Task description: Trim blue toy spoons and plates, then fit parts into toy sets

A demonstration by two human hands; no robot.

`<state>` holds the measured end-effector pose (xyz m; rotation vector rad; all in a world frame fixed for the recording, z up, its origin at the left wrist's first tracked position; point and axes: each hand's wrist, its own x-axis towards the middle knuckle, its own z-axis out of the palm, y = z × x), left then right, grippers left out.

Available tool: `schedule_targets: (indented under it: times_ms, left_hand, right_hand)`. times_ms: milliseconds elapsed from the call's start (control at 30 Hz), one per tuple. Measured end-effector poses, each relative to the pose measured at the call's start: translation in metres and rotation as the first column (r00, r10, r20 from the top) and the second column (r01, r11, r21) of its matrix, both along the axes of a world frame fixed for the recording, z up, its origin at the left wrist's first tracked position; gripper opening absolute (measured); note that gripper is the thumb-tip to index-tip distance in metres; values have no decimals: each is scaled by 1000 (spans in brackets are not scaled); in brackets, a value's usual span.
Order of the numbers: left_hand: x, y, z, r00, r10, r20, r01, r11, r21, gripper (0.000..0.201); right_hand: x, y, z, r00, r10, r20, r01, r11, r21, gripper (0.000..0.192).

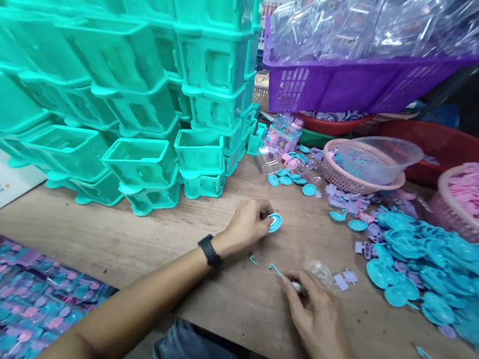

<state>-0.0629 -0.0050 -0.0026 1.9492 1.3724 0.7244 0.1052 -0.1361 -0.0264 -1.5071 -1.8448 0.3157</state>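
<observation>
The small blue round plastic piece (pixel 275 222) sits pinched at the fingertips of the left hand (pixel 247 224), just above the wooden table (pixel 192 256), a little past the middle of the view toward 12 o'clock. That hand is curled nearly closed around it, and one black wristband (pixel 209 250) circles its wrist. Nearer, toward 5 o'clock, the right hand (pixel 313 313) lies knuckles-up on the table, fingers bent over a small whitish item (pixel 298 286); what it is I cannot tell, nor how firmly it is gripped. One thin blue hooked sliver (pixel 275 267) lies just at its fingertips, and a second blue scrap (pixel 253 259) lies between the two hands. A crumpled clear wrapper (pixel 320 271) and two lilac tabs (pixel 345 277) lie just beyond the right hand. At 3 o'clock spreads a heap of blue spoon-like pieces (pixel 428 268), too many to count. At 8 o'clock lies a mass of packed blue and pink items (pixel 14 302). Farther, at 1 o'clock, one pink woven basket (pixel 348 178) carries one clear bowl (pixel 382 156); another pink basket (pixel 477 215) stands at 2 o'clock. At 10 o'clock rises a stack of teal plastic bins (pixel 116 71), and at 12 to 1 o'clock, farthest, one purple basket (pixel 348 85).
</observation>
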Motion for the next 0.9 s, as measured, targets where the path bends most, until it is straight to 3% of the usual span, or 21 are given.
schedule_targets:
  times_ms: [100, 200, 367, 533, 900]
  left_hand:
    - [3, -26, 4, 950, 52, 308, -24, 995, -94, 22]
    - [8, -50, 9, 896, 97, 434, -42, 990, -133, 15]
    - [16, -69, 17, 879, 160, 450, -133, 987, -91, 7]
    - [21, -71, 16, 877, 175, 447, -131, 983, -129, 9]
    - [27, -72, 5, 899, 127, 418, -166, 984, 60, 11]
  right_hand:
    - [-1, 3, 12, 976, -189, -105, 192, 981, 18, 30]
    - [-6, 9, 23, 926, -340, -165, 349, 937, 28, 32]
    - [-17, 16, 31, 909, -365, -199, 384, 921, 63, 30]
    - [-16, 17, 34, 898, -373, -231, 391, 920, 34, 31]
    - [-12, 23, 37, 873, -390, -293, 373, 921, -114, 30]
